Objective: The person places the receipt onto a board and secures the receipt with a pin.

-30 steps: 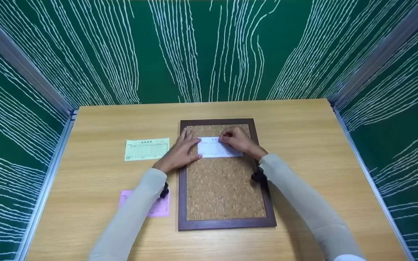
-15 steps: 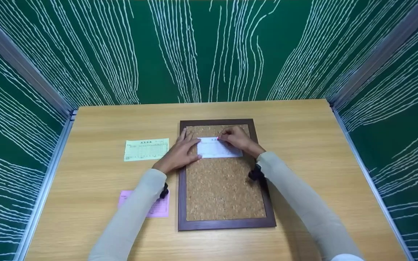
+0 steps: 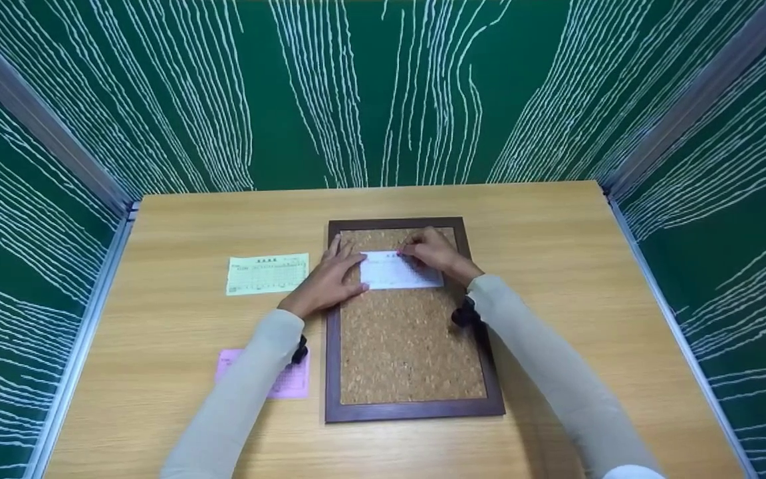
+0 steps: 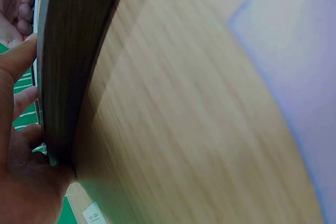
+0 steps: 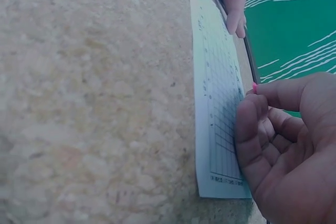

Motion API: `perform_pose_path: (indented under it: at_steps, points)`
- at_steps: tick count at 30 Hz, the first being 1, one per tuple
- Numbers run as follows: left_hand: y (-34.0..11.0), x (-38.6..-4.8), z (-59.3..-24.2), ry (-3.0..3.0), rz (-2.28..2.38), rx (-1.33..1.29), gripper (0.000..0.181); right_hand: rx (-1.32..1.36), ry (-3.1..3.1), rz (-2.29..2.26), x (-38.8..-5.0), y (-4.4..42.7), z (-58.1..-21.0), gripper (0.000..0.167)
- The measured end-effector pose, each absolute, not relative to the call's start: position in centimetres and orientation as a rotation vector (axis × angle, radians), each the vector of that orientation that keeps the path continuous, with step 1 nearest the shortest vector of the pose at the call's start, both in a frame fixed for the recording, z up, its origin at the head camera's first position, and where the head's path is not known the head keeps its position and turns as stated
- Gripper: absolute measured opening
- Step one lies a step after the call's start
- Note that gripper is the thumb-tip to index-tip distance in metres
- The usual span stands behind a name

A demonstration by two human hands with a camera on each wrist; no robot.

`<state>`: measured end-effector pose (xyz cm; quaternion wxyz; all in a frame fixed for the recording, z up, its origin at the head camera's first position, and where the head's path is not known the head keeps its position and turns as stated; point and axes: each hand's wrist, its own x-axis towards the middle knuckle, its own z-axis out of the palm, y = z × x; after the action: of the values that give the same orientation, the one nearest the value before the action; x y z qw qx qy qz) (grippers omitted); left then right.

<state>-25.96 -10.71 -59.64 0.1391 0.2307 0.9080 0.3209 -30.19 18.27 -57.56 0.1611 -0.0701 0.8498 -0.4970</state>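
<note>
A white printed slip (image 3: 393, 273) lies on the upper part of the framed cork board (image 3: 413, 352). My left hand (image 3: 326, 283) rests over the board's left frame with fingers spread, its thumb and index fingertips on the slip's left end. At the slip's top edge, near the middle, my right hand (image 3: 433, 254) pinches a small pinkish-red push pin (image 5: 255, 87) between thumb and index finger. Its other fingers are curled beside the paper in the right wrist view. The pin's point is hidden, so I cannot tell how deep it sits.
A green printed slip (image 3: 267, 274) lies on the wooden table (image 3: 177, 332) left of the board. Nearer me, a purple slip (image 3: 293, 382) is partly covered by the left sleeve (image 3: 243, 392). Green walls with white wavy lines (image 3: 416, 93) enclose the table's back and sides.
The pin's red head, out of sight one second ago, now shows at the right fingertips. My right hand has shifted very slightly; the left hand and slip stay in place.
</note>
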Motion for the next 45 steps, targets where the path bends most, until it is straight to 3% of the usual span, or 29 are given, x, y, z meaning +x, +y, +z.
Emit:
perform_pose_path:
  at_steps: [24,45]
  points:
    - [-10.4,-25.7,-59.5,2.624,0.911,0.621,0.074,-0.224,2.428,-1.395,-30.4,17.8,-57.2,0.021]
    - [-10.5,-25.9,-59.4,2.62,0.915,0.637,0.073,-0.026,2.425,-1.387,-30.8,17.1,-56.8,0.018]
